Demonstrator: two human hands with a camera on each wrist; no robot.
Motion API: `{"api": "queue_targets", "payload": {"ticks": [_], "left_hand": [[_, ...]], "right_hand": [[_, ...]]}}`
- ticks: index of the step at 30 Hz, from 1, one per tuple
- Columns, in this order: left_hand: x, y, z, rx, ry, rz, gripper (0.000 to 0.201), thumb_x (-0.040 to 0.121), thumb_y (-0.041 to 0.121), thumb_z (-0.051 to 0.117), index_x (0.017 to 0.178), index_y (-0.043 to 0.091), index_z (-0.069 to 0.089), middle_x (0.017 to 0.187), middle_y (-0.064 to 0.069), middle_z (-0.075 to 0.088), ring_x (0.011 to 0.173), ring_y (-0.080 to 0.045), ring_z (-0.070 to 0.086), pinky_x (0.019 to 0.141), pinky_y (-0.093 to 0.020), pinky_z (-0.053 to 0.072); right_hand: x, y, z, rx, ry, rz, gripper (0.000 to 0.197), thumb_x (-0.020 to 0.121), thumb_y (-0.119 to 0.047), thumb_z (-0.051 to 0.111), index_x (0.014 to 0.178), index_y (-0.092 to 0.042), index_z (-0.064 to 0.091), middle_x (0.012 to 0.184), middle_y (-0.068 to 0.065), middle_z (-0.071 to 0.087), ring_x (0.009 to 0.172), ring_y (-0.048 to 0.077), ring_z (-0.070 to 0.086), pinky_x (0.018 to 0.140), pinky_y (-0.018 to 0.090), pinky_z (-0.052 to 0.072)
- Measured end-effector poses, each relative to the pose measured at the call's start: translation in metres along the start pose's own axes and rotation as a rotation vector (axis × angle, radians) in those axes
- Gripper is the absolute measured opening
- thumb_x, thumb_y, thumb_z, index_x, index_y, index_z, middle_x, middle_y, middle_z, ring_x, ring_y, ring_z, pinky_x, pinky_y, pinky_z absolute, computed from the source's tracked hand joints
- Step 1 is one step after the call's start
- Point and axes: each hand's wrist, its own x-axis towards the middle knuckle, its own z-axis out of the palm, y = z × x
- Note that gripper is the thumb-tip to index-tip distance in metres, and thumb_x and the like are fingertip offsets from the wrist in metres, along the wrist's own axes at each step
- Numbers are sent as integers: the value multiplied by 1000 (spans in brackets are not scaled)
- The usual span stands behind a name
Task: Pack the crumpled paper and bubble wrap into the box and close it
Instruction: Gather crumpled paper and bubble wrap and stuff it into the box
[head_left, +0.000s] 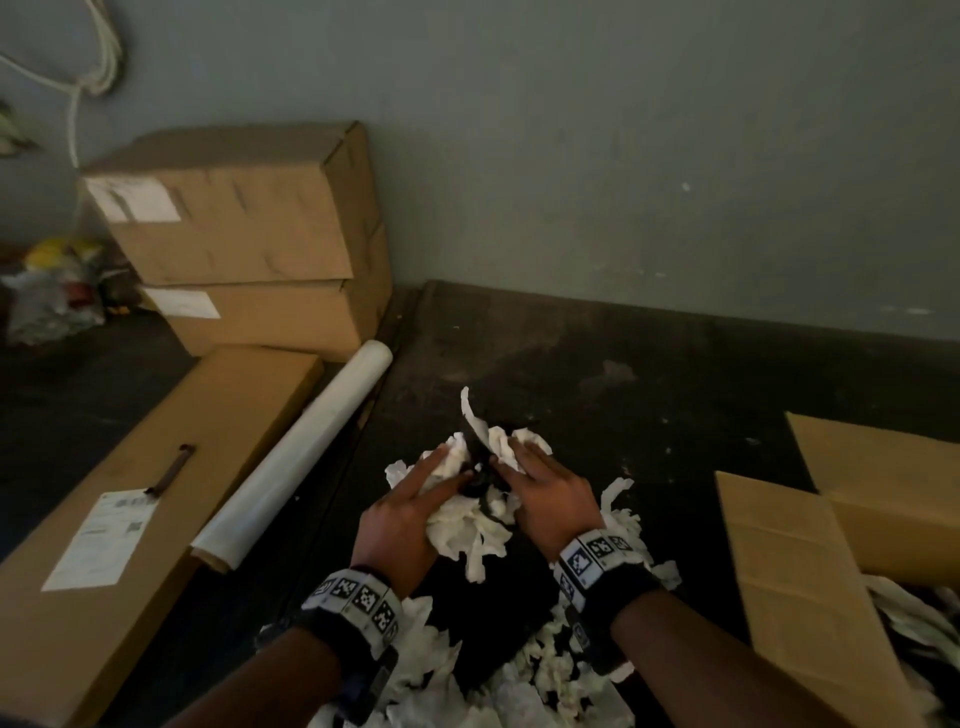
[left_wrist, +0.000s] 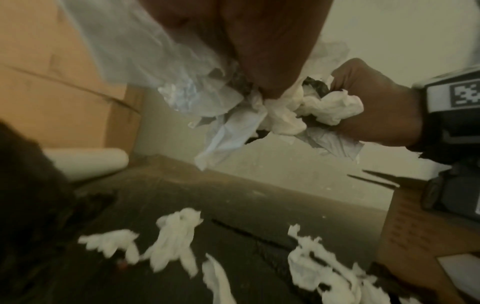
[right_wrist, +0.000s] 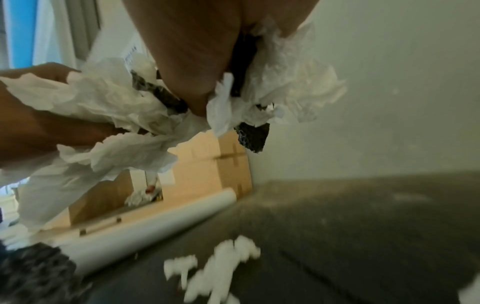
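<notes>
Above the dark floor I hold a bundle of crumpled white paper mixed with bits of black material between both hands. My left hand grips its left side and my right hand its right side. The left wrist view shows the bundle with the right hand curled round it. The right wrist view shows the paper bunched in the left hand. An open cardboard box stands at the right, flaps spread, white paper showing inside. Several loose paper pieces lie on the floor beneath my wrists.
A roll of clear wrap lies on the floor to the left, against a long flat carton. Two stacked cartons stand by the grey wall behind it. Bags sit at the far left.
</notes>
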Motion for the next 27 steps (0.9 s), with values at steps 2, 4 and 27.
{"api": "queue_targets", "payload": {"ticks": [2, 4, 27], "left_hand": [[4, 18, -16, 21, 25, 43, 79, 82, 30, 82, 144, 56, 41, 165, 15, 22, 140, -17, 44, 105, -35, 46], [10, 40, -29, 39, 57, 84, 75, 83, 24, 81, 143, 52, 46, 165, 18, 20, 139, -7, 37, 105, -29, 41], [77, 421, 150, -127, -235, 443, 58, 91, 34, 66, 143, 52, 46, 164, 21, 23, 143, -9, 40, 112, -25, 38]], "right_hand": [[-7, 1, -21, -9, 70, -11, 60, 80, -9, 72, 136, -24, 58, 151, 5, 46, 136, 32, 47, 82, 55, 59], [-16, 5, -44, -20, 125, -16, 62, 79, -7, 71, 137, -22, 57, 153, 6, 45, 138, 32, 44, 86, 57, 57], [-320, 264, -213, -107, 257, 425, 63, 74, -9, 76, 133, -25, 62, 140, 7, 58, 118, 29, 63, 87, 40, 56]]}}
